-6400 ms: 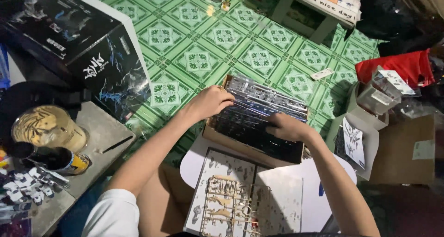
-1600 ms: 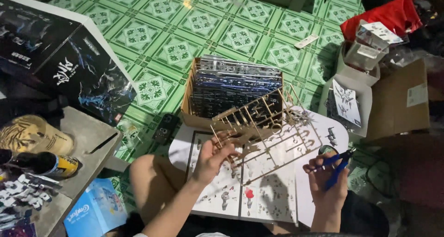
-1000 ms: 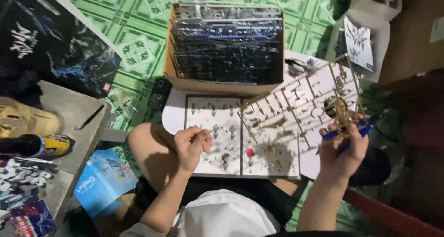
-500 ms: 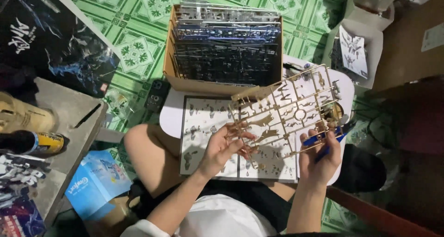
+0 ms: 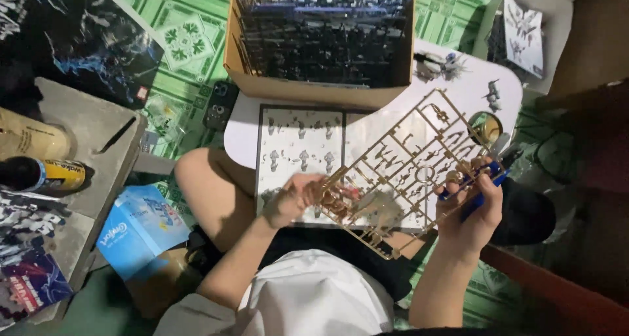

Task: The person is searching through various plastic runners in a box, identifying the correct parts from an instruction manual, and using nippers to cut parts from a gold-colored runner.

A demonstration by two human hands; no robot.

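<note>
My left hand [image 5: 293, 199] grips the near left corner of a gold plastic parts frame [image 5: 406, 166] and holds it tilted above my lap. My right hand [image 5: 470, 208] is closed around blue-handled nippers [image 5: 483, 184], whose jaws touch the frame's right side. Under the frame an open instruction booklet [image 5: 298, 149] lies on a small white table [image 5: 468, 87]. Behind the booklet stands a cardboard box [image 5: 314, 90] packed with several dark parts frames.
A black remote [image 5: 219, 105] lies on the green tiled floor left of the table. A grey bench [image 5: 78, 159] at the left carries a yellow-and-black can [image 5: 46, 174] and printed sheets. A blue box [image 5: 141, 221] rests by my knee. A round gold part [image 5: 485, 126] sits on the table.
I lifted the gold frame off the table with my left hand. My right hand has brought the nippers against its right side, and the camera has moved closer.
</note>
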